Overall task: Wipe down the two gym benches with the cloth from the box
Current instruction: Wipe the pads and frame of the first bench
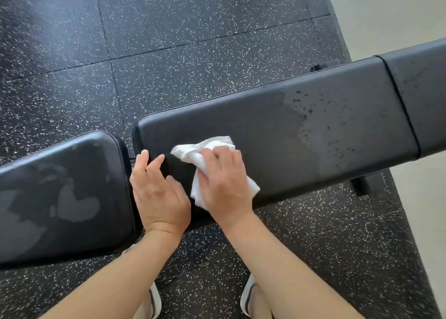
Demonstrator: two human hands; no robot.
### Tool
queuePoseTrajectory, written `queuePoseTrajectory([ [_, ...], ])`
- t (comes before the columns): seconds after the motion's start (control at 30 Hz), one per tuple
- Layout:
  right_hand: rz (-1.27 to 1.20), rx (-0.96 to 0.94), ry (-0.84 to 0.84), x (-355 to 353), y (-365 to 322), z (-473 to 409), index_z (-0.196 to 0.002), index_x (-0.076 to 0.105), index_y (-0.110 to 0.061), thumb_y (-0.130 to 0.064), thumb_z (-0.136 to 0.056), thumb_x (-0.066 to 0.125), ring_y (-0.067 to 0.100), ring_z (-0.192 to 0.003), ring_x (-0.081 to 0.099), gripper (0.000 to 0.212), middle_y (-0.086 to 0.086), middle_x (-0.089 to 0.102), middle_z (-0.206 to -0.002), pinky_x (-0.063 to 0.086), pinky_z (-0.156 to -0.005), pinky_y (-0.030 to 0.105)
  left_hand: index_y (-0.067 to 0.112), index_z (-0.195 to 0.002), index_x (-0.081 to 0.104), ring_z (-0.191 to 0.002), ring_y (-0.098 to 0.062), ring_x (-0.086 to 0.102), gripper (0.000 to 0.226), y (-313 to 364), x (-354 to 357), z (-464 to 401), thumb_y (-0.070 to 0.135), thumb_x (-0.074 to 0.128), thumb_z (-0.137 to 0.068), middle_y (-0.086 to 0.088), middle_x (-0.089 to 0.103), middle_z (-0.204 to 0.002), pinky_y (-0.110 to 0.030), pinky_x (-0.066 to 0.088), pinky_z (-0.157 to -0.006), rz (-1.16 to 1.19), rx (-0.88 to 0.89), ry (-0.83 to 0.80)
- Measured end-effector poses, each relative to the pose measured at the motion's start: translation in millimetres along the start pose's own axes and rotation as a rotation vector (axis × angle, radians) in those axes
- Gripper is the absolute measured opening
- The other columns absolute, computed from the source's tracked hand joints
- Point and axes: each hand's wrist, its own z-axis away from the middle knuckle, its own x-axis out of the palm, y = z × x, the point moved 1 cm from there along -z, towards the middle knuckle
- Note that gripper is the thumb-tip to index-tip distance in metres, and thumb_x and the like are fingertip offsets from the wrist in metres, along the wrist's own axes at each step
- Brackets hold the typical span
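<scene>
Cloth point(212, 164), white and bunched, is held under the curled fingers of the right hand point(223, 186) and pressed on the long pad point(277, 135) of a gym bench, near its left end. The left hand point(156, 188) is laid on the pad's near edge with fingers loosely spread, holding nothing, seemingly to brace the body. Droplets point(321, 125) are seen farther right, judged as yet unwiped. Damp streaks are shown on the seat pad point(60, 198) at left. Speckled floor point(169, 41) lies beneath.
</scene>
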Motion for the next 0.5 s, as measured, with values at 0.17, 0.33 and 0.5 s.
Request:
queuePoseTrajectory([
  [0.17,-0.074,-0.097,-0.017,5,-5,-12,-0.109,0.074,-0.006,-0.011,-0.095,0.056,0.03,-0.085,0.049,0.023,0.014,0.061,-0.1,0.045,-0.081,0.039,0.0,-0.139,0.052,-0.141,-0.043,0.038,0.05,1,-1,-2,0.013,0.042,-0.092,-0.022,0.038,-0.158,-0.041,0.022,-0.121,0.002,-0.003,-0.01],
  [0.33,0.022,-0.115,0.07,-37,60,-14,-0.11,0.074,-0.013,-0.002,-0.09,0.062,0.028,-0.087,0.047,0.025,0.007,0.056,-0.104,0.044,-0.08,0.041,0.002,-0.139,0.053,-0.144,-0.042,0.037,0.049,5,-6,0,0.017,0.04,-0.095,-0.021,0.039,-0.158,-0.046,0.026,-0.122,0.034,-0.002,-0.022],
  [0.5,0.106,0.072,0.099,-51,84,-7,-0.115,0.073,-0.014,-0.008,-0.097,0.061,0.026,-0.086,0.041,0.022,0.006,0.054,-0.105,0.047,-0.079,0.044,0.001,-0.139,0.054,-0.147,-0.04,0.035,0.046,7,-10,-1,0.014,0.043,-0.095,-0.021,0.04,-0.158,-0.048,0.028,-0.123,0.069,-0.027,-0.053],
])
